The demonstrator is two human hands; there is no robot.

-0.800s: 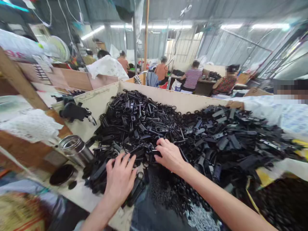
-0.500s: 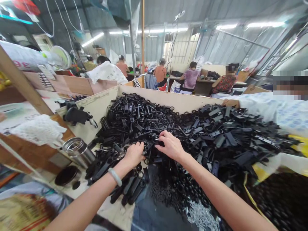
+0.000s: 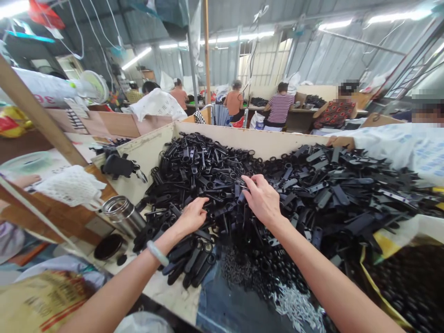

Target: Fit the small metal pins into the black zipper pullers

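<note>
A big heap of black plastic strap pieces with ring ends (image 3: 294,189) fills a shallow wooden tray (image 3: 222,135) in front of me. My left hand (image 3: 191,216), with a pale bangle on its wrist, rests on the near left part of the heap, fingers curled onto the pieces. My right hand (image 3: 262,199) is further in, at the middle of the heap, its fingertips pinched on one of the black pieces. A smaller mound of black rings and pale metal bits (image 3: 277,286) lies on dark cloth just below my arms.
A steel cup (image 3: 123,215) and a black lid (image 3: 108,246) sit at the tray's left corner. A black clip tool (image 3: 120,165) lies on the left wall. A person in pale clothes (image 3: 398,145) leans at the right. Other people work at tables behind.
Both hands have moved further into the heap. The left hand went from flat near the edge to curled on the pieces; the right hand shifted up and right.
</note>
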